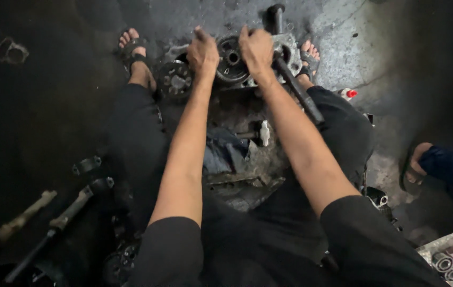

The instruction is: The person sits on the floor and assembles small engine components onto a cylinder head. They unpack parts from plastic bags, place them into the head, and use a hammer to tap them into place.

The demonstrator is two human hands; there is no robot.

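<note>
Dark, oily concrete floor [386,48] — paler grey patch upper right, dim light

The person wears a black short-sleeved top, its sleeves [173,250] ending above the elbows, black trousers [136,133] reaching the ankles, and dark strapped sandals [132,49] that leave the toes bare, while both forearms and hands are uncovered and smudged with grease.

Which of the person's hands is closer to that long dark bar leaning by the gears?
The right hand. It rests on the gear assembly right against the long dark bar. The left hand grips the gear's far side, away from the bar.
</note>
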